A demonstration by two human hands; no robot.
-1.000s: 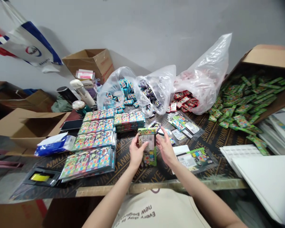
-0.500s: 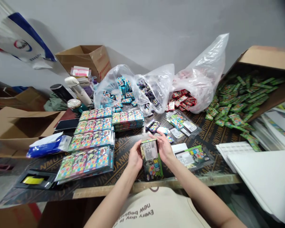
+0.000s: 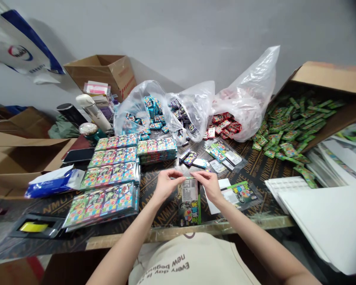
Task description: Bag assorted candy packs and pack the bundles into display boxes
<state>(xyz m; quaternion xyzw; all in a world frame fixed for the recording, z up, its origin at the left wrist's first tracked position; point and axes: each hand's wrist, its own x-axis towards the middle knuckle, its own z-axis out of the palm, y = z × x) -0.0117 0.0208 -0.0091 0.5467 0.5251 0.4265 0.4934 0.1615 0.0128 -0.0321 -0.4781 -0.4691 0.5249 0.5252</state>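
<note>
A flat clear packet (image 3: 190, 211) with a black and green printed face and a pale label lies on the table in front of me. At its top edge, my left hand (image 3: 168, 184) pinches the clear plastic between thumb and fingers. My right hand (image 3: 208, 184) is likewise closed on the same edge, a little to the right. Just beyond my fingers lie a few small purple and blue sachets (image 3: 191, 158). To the right, another green and black packet (image 3: 239, 194) rests beside a white card (image 3: 215, 204), partly behind my right wrist.
Stacks of colourful filled packs (image 3: 102, 202) stand on the left. Plastic bags of blue (image 3: 156, 113), purple (image 3: 180, 113) and red sachets (image 3: 225, 124) line the back. A tipped carton (image 3: 329, 79) spills green sachets at right, with white sheets (image 3: 314, 221) nearer me.
My hands have moved from the packet's sides to its top edge, fingers now pinched there. The packet is flatter on the table, and the view has shifted slightly.
</note>
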